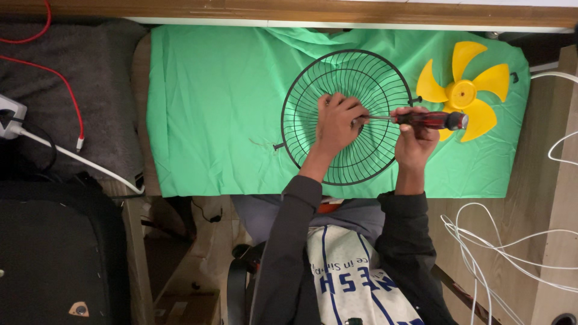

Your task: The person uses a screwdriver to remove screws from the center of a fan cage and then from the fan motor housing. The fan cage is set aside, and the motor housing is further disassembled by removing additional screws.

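A black wire fan guard (361, 78) lies on a green cloth (211, 108). My left hand (336, 123) rests on the guard's centre, fingers curled over the hub. My right hand (415, 141) grips a screwdriver (430, 119) with a red and black handle, held level, its metal tip pointing left to the hub beside my left fingers. A yellow fan blade (463, 93) lies on the cloth just right of the guard, behind the screwdriver handle.
A wooden ledge (301, 12) runs along the far edge. Grey fabric with a red cable (66, 84) and a white cable and plug (12, 120) lie left. White cables (512, 247) trail at right. A black case (54, 253) sits at lower left.
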